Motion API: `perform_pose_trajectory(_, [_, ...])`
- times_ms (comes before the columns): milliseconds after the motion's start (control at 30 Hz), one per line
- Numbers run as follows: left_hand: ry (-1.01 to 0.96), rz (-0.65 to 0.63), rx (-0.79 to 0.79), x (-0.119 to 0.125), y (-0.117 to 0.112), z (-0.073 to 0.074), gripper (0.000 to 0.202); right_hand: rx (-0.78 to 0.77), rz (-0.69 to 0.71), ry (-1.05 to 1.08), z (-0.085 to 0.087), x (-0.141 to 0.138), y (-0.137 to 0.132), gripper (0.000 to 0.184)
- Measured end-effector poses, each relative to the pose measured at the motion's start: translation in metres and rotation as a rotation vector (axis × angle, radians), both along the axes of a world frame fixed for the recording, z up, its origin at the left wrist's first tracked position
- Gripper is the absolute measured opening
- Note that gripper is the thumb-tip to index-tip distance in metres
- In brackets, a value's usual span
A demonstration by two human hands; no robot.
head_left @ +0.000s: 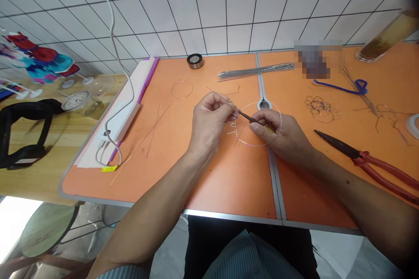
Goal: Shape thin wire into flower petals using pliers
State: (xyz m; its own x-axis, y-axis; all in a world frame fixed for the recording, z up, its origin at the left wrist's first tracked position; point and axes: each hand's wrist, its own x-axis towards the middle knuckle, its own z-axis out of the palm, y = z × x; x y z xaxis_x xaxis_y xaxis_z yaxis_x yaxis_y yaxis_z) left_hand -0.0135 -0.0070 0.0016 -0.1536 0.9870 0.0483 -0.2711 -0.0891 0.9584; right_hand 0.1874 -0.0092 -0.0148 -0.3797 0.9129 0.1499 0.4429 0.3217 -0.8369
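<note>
Over the middle of the orange table, my left hand is closed in a pinch on thin wire loops, which hang below its fingertips. My right hand grips a slim dark tool with a yellow part; its tip meets the wire at my left fingertips. What kind of tool it is, I cannot tell. A large wire ring extends from the left fingers across to the right hand. Loose wires lie just beyond my left hand.
Red-handled pliers lie right of my right forearm. Behind them are a flower-shaped wire piece and a blue twisted strip. A wire bundle and a tape roll lie farther back. A power strip with its cord is at left.
</note>
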Motion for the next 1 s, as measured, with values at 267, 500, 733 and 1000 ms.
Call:
perform_pose_trajectory(267, [0.000, 0.004, -0.018, 0.0004, -0.0009, 0.0018, 0.014, -0.024, -0.004, 0.002, 0.0002, 0.0001, 0.0001, 0.021])
perform_pose_trajectory(500, [0.014, 0.012, -0.024, 0.0005, 0.0006, 0.0011, 0.013, -0.009, -0.018, -0.015, -0.0001, -0.0020, -0.0011, 0.022])
perform_pose_trajectory(733, [0.005, 0.018, -0.020, 0.0000, 0.0013, -0.0007, 0.014, -0.009, -0.015, -0.010, -0.0010, -0.0018, -0.0005, 0.020])
perform_pose_trajectory(1000, [0.026, 0.018, -0.026, -0.0002, 0.0004, 0.0001, 0.013, -0.005, -0.018, 0.003, 0.0002, -0.0016, -0.0004, 0.019])
